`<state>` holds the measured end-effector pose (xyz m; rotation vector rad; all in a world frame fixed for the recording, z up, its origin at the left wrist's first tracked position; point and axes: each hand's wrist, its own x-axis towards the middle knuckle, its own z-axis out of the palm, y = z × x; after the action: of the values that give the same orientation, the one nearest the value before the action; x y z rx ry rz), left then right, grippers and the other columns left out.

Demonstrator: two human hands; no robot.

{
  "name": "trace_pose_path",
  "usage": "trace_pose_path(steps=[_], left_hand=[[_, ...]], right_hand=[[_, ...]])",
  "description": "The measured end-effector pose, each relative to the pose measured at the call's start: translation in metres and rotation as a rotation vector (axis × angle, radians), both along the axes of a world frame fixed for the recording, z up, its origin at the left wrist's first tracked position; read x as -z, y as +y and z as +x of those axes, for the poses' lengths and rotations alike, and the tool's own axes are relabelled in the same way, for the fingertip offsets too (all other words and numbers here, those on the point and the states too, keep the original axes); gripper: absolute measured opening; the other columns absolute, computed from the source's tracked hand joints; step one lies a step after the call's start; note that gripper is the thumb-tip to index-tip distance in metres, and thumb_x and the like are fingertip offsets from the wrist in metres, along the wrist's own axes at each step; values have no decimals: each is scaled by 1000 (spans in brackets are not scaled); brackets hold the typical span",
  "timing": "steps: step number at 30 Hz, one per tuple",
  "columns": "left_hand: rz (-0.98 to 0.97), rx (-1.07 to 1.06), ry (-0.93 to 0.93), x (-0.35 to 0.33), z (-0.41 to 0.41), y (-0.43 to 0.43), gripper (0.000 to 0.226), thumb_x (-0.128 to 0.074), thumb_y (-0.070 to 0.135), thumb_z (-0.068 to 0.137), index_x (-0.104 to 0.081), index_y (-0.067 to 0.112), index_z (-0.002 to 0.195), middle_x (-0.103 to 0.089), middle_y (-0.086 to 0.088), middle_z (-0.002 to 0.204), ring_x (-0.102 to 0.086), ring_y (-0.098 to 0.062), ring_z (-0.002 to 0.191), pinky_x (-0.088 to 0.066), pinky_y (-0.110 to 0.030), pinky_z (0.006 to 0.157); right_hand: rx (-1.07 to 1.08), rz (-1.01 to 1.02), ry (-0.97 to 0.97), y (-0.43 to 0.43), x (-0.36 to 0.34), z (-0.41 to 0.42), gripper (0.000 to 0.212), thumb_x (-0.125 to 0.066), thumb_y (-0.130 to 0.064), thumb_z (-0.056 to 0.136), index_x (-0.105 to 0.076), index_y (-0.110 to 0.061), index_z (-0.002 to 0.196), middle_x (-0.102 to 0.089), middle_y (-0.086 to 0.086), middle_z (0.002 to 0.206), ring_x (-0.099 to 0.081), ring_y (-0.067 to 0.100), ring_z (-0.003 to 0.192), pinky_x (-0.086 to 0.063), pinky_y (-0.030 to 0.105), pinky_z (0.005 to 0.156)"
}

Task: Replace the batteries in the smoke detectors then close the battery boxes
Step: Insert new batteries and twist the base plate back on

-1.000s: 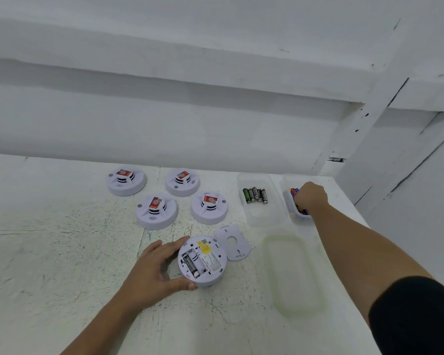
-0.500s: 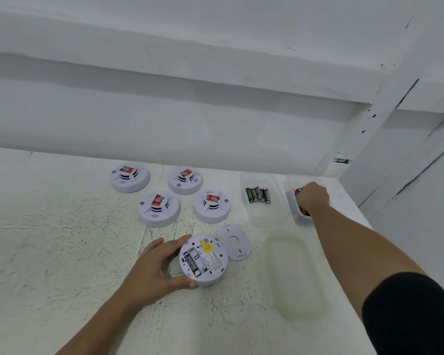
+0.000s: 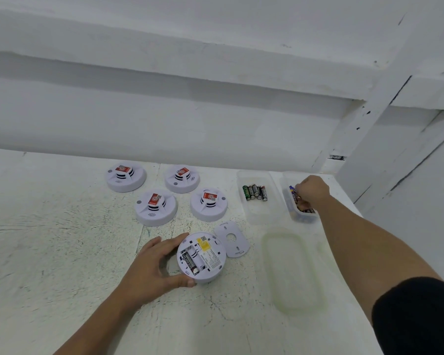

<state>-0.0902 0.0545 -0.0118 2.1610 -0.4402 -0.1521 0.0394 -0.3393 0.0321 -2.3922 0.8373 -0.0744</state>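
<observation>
Nearest the desk's front edge, your left hand [image 3: 151,267] gripped the upturned smoke detector [image 3: 208,260], thumb and fingers curved round its rim. One battery [image 3: 190,261] lay in its open compartment. Its loose cover [image 3: 231,239] lay just beside it, and a clear lid [image 3: 292,272] lay flat to the right. Farther back sat four closed detectors [image 3: 156,207]. Toward the far right corner stood a clear tub [image 3: 260,216] holding a few batteries. Beside it, your right hand [image 3: 312,190] reached into a second tub [image 3: 287,198], fingers curled down among batteries. Whether it held one I could not tell.

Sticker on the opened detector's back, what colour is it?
Yellow. The sticker shows best in the head view.
</observation>
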Motion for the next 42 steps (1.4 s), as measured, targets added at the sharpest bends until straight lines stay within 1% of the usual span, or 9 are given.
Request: trace_pose_path(steps=[2,5,8,14,22,26,32,37,42], left_hand=[[-1,7,-2,0,-1,1,92,-67,82,39,-39,55,122,-33,64,109,-17,40,108,-7,-1,98],[2,14,-6,-2,-1,1,94,-64,86,37,-38,55,123,-32,66,107,-15,42,106,-5,2,96],[11,24,-9,-5,-2,2,102,-64,85,33,-36,52,125,-28,68,105,-12,44,103,-5,6,92],[33,55,-9,-3,-1,1,91,-66,71,46,-34,50,129,-37,43,122,-13,42,107,-6,-6,101],[66,72,-26,1,1,-2,93,-65,81,40,-31,60,124,-40,44,111,-21,36,107,-4,-16,105],[75,40,-7,9,5,-4,112,-58,92,33,-34,52,135,-48,34,112,-35,8,116,-3,-22,109],[145,5,-10,15,8,-9,110,-65,87,31,-30,58,132,-53,24,117,-36,3,115,-6,-28,112],[164,-38,-60,19,8,-11,108,-62,89,35,-34,53,133,-54,25,114,-35,6,110,-8,-27,110],[192,-44,-121,22,8,-11,110,-53,95,38,-37,46,135,-53,25,111,-35,6,107,-9,-24,107]], right_hand=[[107,255,-93,0,-11,-4,11,-50,-3,70,-43,-8,64,-50,16,60,-54,29,52,-57,43,59],[208,623,-261,7,-32,-12,20,-49,10,81,-45,-4,67,-45,13,66,-54,28,51,-53,27,42],[213,826,-419,26,-52,-22,13,-51,5,87,-51,0,75,-45,11,71,-54,22,53,-55,25,50],[-77,1094,-439,100,-72,-63,11,-54,1,92,-59,-5,99,-55,12,73,-63,21,62,-58,26,58],[-520,635,-125,194,-33,-116,20,-65,-12,88,-60,-17,106,-71,13,87,-69,21,75,-59,34,68],[-551,338,-165,215,-4,-128,14,-69,-28,83,-60,-25,94,-71,-3,83,-68,9,78,-54,30,73],[-619,288,-254,225,5,-142,12,-71,-17,81,-64,-12,91,-69,1,85,-59,-5,75,-45,8,62],[-680,200,-251,226,7,-143,17,-70,-19,82,-66,-12,98,-66,4,91,-56,7,88,-43,6,66],[-728,167,-221,225,4,-139,14,-70,-17,81,-66,-11,94,-63,-1,88,-49,-12,76,-37,0,66]])
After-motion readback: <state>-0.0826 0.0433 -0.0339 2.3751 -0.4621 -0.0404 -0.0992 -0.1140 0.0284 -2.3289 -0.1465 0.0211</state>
